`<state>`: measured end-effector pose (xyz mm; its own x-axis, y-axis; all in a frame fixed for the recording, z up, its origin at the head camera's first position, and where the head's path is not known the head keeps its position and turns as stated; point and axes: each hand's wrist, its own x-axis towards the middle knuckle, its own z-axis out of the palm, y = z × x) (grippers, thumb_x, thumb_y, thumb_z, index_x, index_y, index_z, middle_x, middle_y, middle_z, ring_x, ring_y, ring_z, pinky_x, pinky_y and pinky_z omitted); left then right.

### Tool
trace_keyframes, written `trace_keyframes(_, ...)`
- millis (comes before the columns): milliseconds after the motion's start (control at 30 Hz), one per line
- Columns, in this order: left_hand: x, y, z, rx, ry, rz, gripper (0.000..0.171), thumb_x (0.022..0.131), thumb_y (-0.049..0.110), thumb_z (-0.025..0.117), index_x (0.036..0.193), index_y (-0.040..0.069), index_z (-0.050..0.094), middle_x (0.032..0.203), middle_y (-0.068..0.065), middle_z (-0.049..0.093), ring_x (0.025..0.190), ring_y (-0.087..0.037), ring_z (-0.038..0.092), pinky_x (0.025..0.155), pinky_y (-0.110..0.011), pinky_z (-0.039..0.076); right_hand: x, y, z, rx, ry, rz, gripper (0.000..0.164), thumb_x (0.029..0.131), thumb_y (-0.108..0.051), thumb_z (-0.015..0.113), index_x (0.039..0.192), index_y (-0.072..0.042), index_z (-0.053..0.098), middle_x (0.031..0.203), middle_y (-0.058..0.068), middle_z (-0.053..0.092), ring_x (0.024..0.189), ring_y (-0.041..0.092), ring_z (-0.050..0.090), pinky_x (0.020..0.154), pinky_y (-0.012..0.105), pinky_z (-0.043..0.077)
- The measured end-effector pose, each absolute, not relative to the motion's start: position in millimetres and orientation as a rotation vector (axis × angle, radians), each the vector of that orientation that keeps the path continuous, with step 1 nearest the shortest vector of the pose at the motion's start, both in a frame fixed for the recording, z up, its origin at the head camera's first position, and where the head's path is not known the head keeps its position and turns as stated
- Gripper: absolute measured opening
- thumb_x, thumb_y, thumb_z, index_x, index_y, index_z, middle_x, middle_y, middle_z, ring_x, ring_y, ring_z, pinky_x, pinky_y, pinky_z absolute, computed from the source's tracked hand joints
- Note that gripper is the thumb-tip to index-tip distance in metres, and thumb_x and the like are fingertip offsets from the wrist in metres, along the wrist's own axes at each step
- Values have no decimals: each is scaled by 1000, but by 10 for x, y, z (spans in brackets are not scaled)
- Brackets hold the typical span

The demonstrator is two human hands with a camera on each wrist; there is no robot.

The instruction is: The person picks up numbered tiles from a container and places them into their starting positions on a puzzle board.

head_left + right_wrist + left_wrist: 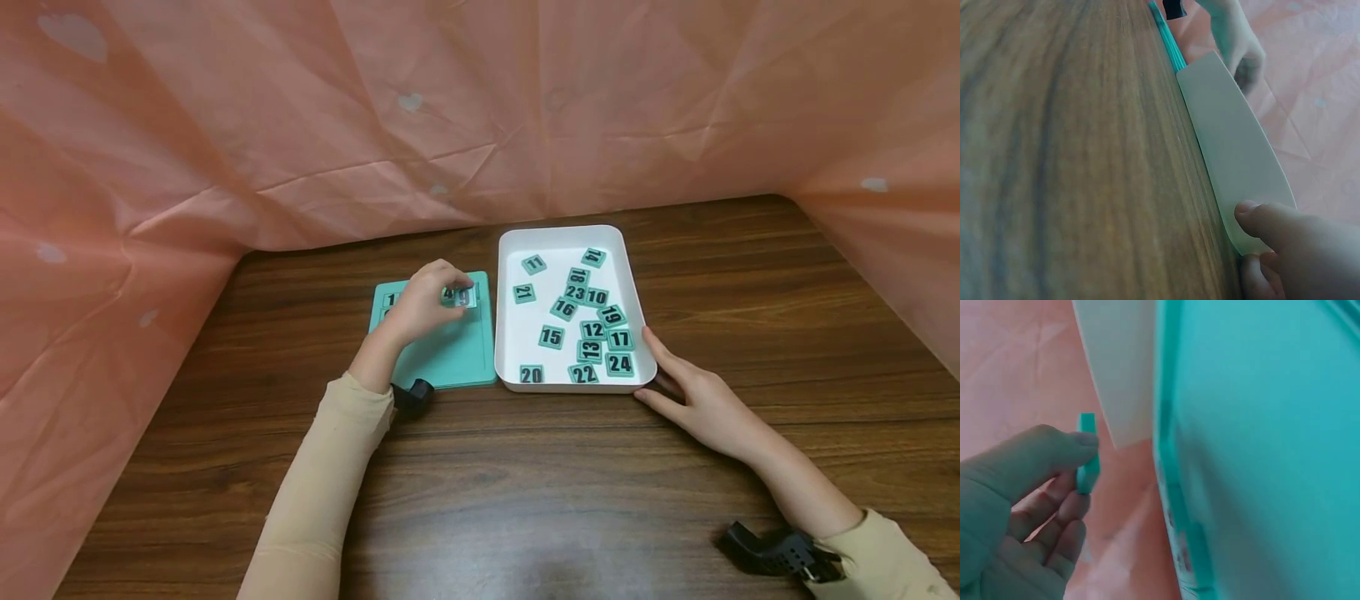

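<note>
My left hand point(427, 304) is over the teal board point(442, 362), pinching a small teal tile point(1088, 465) between thumb and fingers. In the left wrist view the tile is edge-on and apart from the board; its number cannot be read there. Number tiles sit along the board's far edge, a 1 tile point(391, 299) among them, partly hidden by the hand. On the right, my right hand point(701, 400) holds the near right corner of the white tray point(573, 388), with the thumb point(1263, 219) on its near wall. Loose number tiles lie in the tray, some overlapping.
The board and tray stand side by side on a brown wooden table point(525, 483). Behind them and at both sides hangs a pink cloth point(480, 108). Black straps with camera mounts are on both wrists, the right one point(783, 554) near the table's front.
</note>
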<state>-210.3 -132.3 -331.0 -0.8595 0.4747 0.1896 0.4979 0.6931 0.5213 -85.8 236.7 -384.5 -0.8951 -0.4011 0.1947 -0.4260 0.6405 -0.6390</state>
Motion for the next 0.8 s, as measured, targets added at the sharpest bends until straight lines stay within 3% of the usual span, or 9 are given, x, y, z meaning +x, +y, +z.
trace_keyframes(433,-2147,-1482,-3494,-706,-2994,-740,28,84,3,70,111,-3,67,111,-15,60,105,-28,54,94,-41,43,-859,2365,-3848,707,-2814,1110,80,91,-18,66,153,-13,16,149,26,28,121,36,48,88,0,28)
trace_keyframes(700,-2156,-1457,-3534,-670,-3032,-690,30,85,5,71,113,-2,67,113,-15,61,106,-28,54,91,-41,45,-859,2367,-3849,713,-2808,1111,80,91,-17,66,153,-12,16,148,27,29,121,37,48,88,0,28)
trace_keyframes(800,-2157,-1445,-3535,-660,-3031,-683,30,85,4,71,114,-2,67,114,-15,61,109,-28,53,98,-42,41,-856,2368,-3848,708,-2812,1112,80,92,-18,66,153,-12,16,148,27,29,121,37,48,88,0,28)
